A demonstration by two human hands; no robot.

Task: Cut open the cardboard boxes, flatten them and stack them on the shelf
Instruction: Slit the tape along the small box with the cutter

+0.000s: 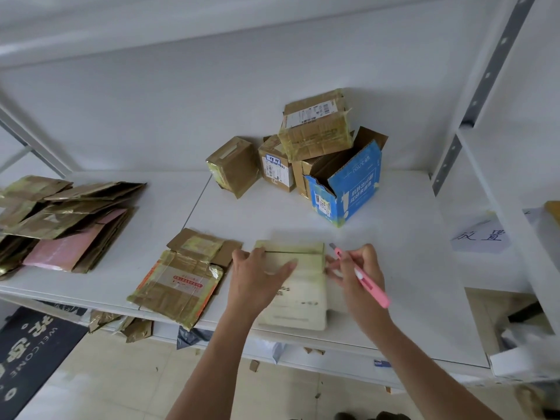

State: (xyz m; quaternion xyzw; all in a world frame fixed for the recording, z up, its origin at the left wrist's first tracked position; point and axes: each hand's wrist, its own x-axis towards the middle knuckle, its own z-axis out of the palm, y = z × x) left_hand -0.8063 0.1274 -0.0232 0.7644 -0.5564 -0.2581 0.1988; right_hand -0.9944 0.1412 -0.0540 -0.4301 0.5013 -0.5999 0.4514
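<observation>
A pale cream rectangular cardboard box (298,286) lies flat at the front edge of the white metal shelf (409,268), with a slit visible along its far end. The left hand (257,277) rests on top of the box, fingers straight and spread, pressing the left half of it. The right hand (359,274) is at the right edge of the box, its fingers curled around a pink plastic utility knife (363,275); the short blade end points away from the person, past the far right corner of the box. Motion blur makes it unclear whether the right fingertips also touch the box.

Just left of the cream box lies a flattened brown cardboard box with tape and a red-printed label (178,283). Further left, a stack of flattened brown and pink cardboard (66,225) sits on the same shelf.

At the rear, well apart from the hands, stand uncut boxes: an open blue printed cardboard box (348,189), two small brown taped boxes (233,166) beside it, and a brown taped box with a white shipping label (315,125) stacked on top.
</observation>
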